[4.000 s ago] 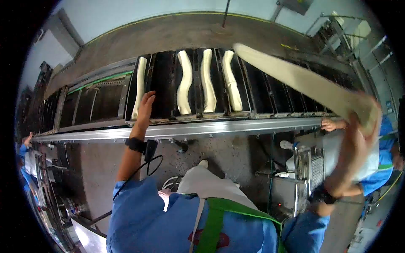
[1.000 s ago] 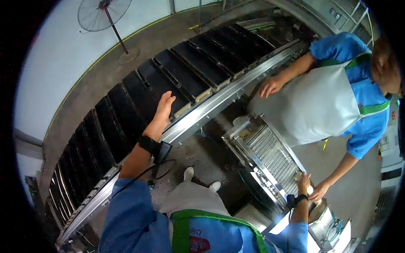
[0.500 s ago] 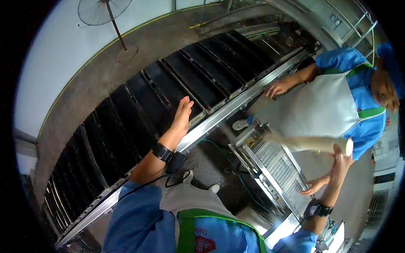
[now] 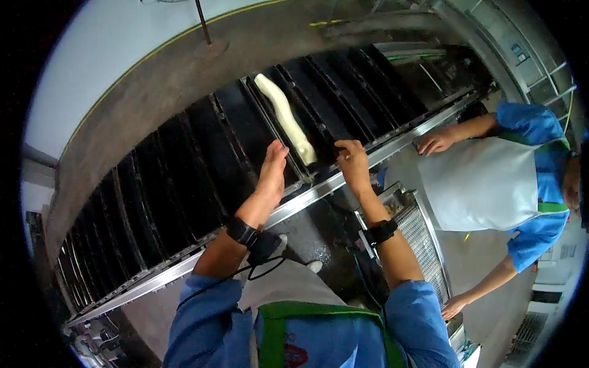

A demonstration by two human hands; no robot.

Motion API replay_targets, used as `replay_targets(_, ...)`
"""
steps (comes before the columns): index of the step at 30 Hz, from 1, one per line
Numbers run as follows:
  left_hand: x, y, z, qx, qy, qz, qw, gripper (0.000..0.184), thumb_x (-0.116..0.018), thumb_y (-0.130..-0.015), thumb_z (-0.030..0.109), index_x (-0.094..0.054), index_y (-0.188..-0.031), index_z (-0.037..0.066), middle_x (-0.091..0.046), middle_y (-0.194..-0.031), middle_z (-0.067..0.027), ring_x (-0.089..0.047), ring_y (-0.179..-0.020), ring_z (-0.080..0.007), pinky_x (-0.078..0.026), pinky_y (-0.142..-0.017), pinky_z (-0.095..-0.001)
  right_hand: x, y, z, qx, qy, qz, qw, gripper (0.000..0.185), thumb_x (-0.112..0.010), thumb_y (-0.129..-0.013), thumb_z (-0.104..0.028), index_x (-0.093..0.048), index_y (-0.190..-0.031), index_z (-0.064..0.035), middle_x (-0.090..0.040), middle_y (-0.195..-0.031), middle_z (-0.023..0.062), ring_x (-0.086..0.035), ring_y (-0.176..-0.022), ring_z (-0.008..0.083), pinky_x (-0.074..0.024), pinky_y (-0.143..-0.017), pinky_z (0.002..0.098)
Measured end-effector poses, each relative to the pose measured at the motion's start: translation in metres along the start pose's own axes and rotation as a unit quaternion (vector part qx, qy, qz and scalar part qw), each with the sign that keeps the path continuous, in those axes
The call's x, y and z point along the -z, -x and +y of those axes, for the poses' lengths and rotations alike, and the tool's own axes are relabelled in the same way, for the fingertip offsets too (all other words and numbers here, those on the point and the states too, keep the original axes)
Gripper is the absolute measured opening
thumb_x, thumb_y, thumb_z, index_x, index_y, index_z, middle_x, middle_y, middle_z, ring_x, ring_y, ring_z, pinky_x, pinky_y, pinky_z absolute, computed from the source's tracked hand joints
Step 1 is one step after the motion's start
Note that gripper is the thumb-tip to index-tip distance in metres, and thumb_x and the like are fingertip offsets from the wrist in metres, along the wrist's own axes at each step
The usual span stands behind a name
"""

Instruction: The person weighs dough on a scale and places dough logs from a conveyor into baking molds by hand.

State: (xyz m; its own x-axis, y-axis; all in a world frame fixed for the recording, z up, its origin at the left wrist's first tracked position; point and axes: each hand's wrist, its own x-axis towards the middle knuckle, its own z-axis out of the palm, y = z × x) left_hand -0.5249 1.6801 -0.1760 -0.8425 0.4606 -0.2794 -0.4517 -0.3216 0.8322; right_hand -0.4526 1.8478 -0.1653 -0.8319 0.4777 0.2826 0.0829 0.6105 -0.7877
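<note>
A long pale dough roll (image 4: 286, 119) lies slightly bent along one black trough (image 4: 242, 116) of the slatted conveyor. My left hand (image 4: 272, 172) is just left of the roll's near end, fingers stretched out and holding nothing. My right hand (image 4: 354, 164) is over the conveyor's near edge, right of the same end. Its fingers are loosely bent and apart, with nothing in them. A gap shows between each hand and the roll.
A metal rail (image 4: 307, 199) runs along the conveyor's near side. A mesh belt (image 4: 423, 251) stands to my right. Beside it is a co-worker in a white apron (image 4: 475, 184), one hand (image 4: 455, 305) at the belt's lower end. A fan pole (image 4: 203, 24) stands beyond.
My right hand has swung from the mesh belt to the conveyor and let go of the dough roll, which now lies in a trough. The view has shifted; my left hand stays over the conveyor.
</note>
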Motion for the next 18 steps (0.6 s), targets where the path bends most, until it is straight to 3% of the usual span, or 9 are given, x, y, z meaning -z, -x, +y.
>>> replay_targets(4,-0.019,-0.014,-0.015,0.026,-0.007,-0.003,1.000,0.064,-0.049,-0.075,0.027,-0.016,-0.126,0.005,-0.017,-0.131,-0.0078,-0.011,-0.121,-0.0167,-0.007,-0.097,-0.0292,-0.007,-0.018,0.005,0.058,0.051,-0.079,0.994,0.020,-0.051,-0.065,-0.002,-0.055,-0.085,-0.0036,-0.055,-0.075,0.0139,-0.055,-0.069,0.0272,-0.0435,-0.063,0.0299)
replay_targets(6,-0.031,-0.013,-0.012,0.083,0.019,0.067,0.994,0.067,-0.048,-0.075,0.028,-0.011,-0.127,0.005,-0.016,-0.131,-0.0084,-0.013,-0.120,-0.0172,-0.010,-0.097,-0.0293,-0.027,-0.018,0.008,0.058,0.093,-0.137,0.985,0.022,-0.048,-0.067,-0.006,-0.054,-0.088,-0.0051,-0.055,-0.077,0.0155,-0.053,-0.072,0.0309,-0.0429,-0.065,0.0355)
replay_targets(7,-0.019,-0.026,-0.028,0.085,0.062,0.024,0.994,0.070,-0.047,-0.075,0.029,-0.007,-0.127,0.005,-0.013,-0.132,-0.0085,-0.014,-0.120,-0.0180,-0.012,-0.096,-0.0298,-0.033,-0.017,0.006,0.060,0.120,-0.171,0.976,0.022,-0.049,-0.068,-0.009,-0.054,-0.089,-0.0058,-0.054,-0.081,0.0154,-0.052,-0.075,0.0322,-0.0423,-0.066,0.0373)
replay_targets(8,-0.023,-0.029,-0.029,0.067,-0.005,0.109,0.992,0.060,-0.048,-0.075,0.028,-0.020,-0.123,0.004,-0.028,-0.123,-0.0094,-0.028,-0.112,-0.0198,-0.022,-0.092,-0.0309,-0.033,-0.016,0.003,0.068,0.135,-0.199,0.968,0.021,-0.050,-0.068,-0.009,-0.055,-0.088,-0.0070,-0.054,-0.083,0.0151,-0.052,-0.077,0.0324,-0.0420,-0.067,0.0371)
replay_targets(11,-0.020,-0.037,-0.040,0.082,0.056,0.052,0.994,0.031,-0.049,-0.073,0.026,-0.041,-0.095,0.005,-0.045,-0.087,-0.0068,-0.045,-0.082,-0.0192,-0.037,-0.073,-0.0327,-0.021,0.001,0.028,0.112,0.069,-0.151,0.980,0.020,-0.050,-0.066,-0.005,-0.054,-0.085,-0.0027,-0.053,-0.082,0.0156,-0.051,-0.078,0.0304,-0.0414,-0.070,0.0360)
replay_targets(13,-0.026,-0.025,-0.033,0.149,0.111,0.041,0.982,0.038,-0.051,-0.072,0.027,-0.040,-0.102,0.007,-0.046,-0.094,-0.0078,-0.045,-0.087,-0.0213,-0.037,-0.078,-0.0352,0.016,0.019,0.036,0.076,0.085,-0.192,0.975,0.021,-0.050,-0.067,-0.007,-0.053,-0.086,-0.0023,-0.053,-0.083,0.0158,-0.050,-0.081,0.0307,-0.0409,-0.072,0.0357)
replay_targets(14,-0.015,-0.027,-0.039,0.131,0.085,0.043,0.987,0.043,-0.051,-0.072,0.029,-0.036,-0.108,0.010,-0.043,-0.101,-0.0079,-0.042,-0.093,-0.0227,-0.034,-0.082,-0.0375,0.032,0.032,0.049,0.088,0.044,-0.151,0.984,0.014,-0.048,-0.067,-0.010,-0.052,-0.080,-0.0044,-0.052,-0.075,0.0175,-0.051,-0.073,0.0335,-0.0413,-0.064,0.0402)
replay_targets(16,-0.027,-0.016,-0.033,0.122,0.008,0.103,0.987,0.058,-0.051,-0.073,0.032,-0.024,-0.121,0.012,-0.033,-0.118,-0.0068,-0.034,-0.106,-0.0233,-0.026,-0.089,-0.0401,0.063,0.059,0.080,0.063,0.107,-0.135,0.983,0.013,-0.049,-0.069,-0.013,-0.051,-0.078,-0.0036,-0.052,-0.076,0.0167,-0.051,-0.073,0.0332,-0.0414,-0.063,0.0405)
replay_targets(18,-0.001,-0.033,-0.046,0.135,0.036,0.035,0.990,0.061,-0.050,-0.074,0.031,-0.020,-0.123,0.012,-0.031,-0.120,-0.0075,-0.034,-0.105,-0.0227,-0.025,-0.090,-0.0398,0.103,0.092,0.089,0.018,0.114,-0.114,0.987,0.015,-0.049,-0.070,-0.014,-0.053,-0.081,-0.0048,-0.053,-0.078,0.0153,-0.051,-0.075,0.0319,-0.0416,-0.065,0.0392)
